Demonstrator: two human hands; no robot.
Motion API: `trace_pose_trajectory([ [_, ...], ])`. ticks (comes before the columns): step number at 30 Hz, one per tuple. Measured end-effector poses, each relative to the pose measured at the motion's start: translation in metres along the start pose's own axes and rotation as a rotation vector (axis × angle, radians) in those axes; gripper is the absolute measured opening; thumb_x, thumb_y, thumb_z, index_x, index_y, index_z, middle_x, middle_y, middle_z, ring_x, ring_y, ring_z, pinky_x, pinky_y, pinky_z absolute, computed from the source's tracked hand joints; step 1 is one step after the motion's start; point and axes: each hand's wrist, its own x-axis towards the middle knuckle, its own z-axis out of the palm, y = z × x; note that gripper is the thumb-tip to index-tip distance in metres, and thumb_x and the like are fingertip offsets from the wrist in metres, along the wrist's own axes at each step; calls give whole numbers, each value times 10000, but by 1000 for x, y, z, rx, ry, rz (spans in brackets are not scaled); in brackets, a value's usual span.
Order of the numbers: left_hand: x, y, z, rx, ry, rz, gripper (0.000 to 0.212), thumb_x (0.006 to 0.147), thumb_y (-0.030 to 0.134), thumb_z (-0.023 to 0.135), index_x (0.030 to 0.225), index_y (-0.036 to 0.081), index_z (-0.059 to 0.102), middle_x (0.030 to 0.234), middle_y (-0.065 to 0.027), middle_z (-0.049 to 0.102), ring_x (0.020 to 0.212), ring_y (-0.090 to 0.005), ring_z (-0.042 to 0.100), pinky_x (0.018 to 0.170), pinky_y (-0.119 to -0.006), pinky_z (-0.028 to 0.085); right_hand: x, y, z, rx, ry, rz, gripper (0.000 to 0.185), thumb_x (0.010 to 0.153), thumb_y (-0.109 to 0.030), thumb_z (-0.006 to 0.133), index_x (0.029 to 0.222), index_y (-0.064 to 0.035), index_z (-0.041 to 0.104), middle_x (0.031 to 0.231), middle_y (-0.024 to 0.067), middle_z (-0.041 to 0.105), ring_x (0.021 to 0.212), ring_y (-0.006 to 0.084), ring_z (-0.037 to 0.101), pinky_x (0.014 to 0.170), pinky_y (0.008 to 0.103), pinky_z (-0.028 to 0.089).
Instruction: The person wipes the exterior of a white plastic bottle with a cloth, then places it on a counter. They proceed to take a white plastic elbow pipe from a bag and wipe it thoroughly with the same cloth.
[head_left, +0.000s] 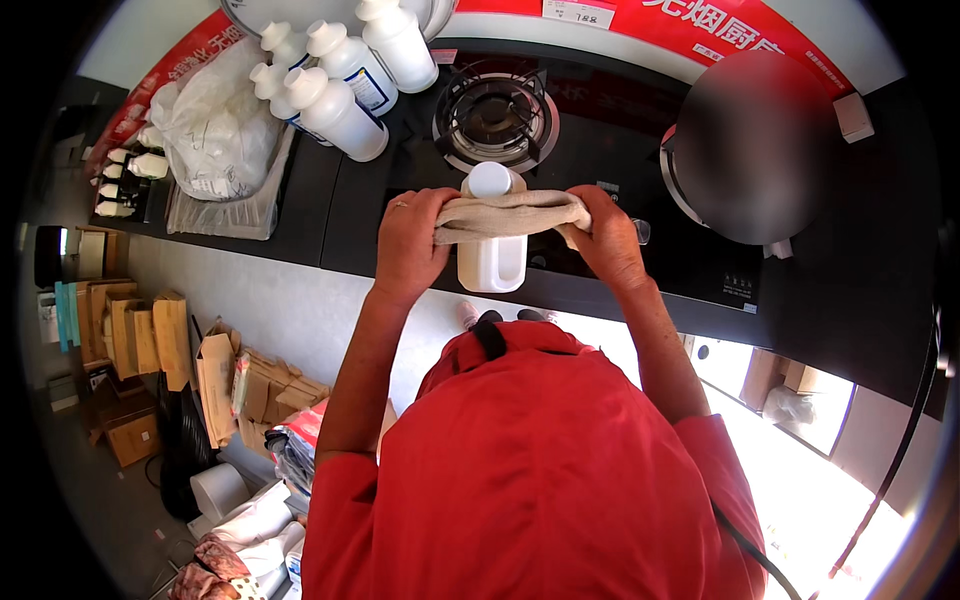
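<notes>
A twisted beige cloth (517, 214) is stretched crosswise between my two hands. One end is gripped by my left hand (411, 244), and the other by my right hand (611, 238). Beneath the cloth a white plastic jug (480, 271) with a round white cap stands near the front edge of the black counter. The cloth hides the jug's upper part, and I cannot tell whether the two touch. Just behind the jug is a gas burner (496, 112) with a black pan support, set in a black glass hob (585, 97).
Several white bottles (341, 112) stand left of the burner. Beyond them, a clear plastic bag (217, 127) lies on a plastic tray (187, 214). A blurred round shape (750, 150) covers the hob's right side. Flattened cardboard (277, 390) and boxes (129, 427) sit on the floor at left.
</notes>
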Motion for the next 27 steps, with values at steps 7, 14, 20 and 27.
trace_pose_trajectory([
  [7,-14,-19,-17,17,65,-127,315,687,-44,573,980,71,597,907,-76,634,852,-295,580,847,-390,423,3,-26,-3,-2,43,-210,360,701,-85,741,1029,-103,593,956,77,627,820,300,640,692,365,529],
  [14,-37,-3,-16,-10,94,-56,333,682,-23,575,1007,45,606,932,-137,604,877,-354,560,836,-401,427,-5,-30,-24,58,60,-386,399,642,16,717,1009,-92,602,888,81,609,771,287,633,649,358,509],
  [20,-75,28,-25,-139,-145,-94,292,695,4,632,982,53,617,826,-118,599,775,-336,554,719,-390,443,-49,-8,-27,408,-410,-70,333,701,22,666,1024,-45,619,905,92,655,803,208,642,732,285,500],
  [27,-74,55,-31,-302,-92,-274,372,688,61,698,1044,54,594,840,-102,634,773,-287,598,709,-349,472,-43,-9,-32,449,-432,63,383,752,38,632,1125,-30,577,947,44,634,858,104,597,779,243,495],
])
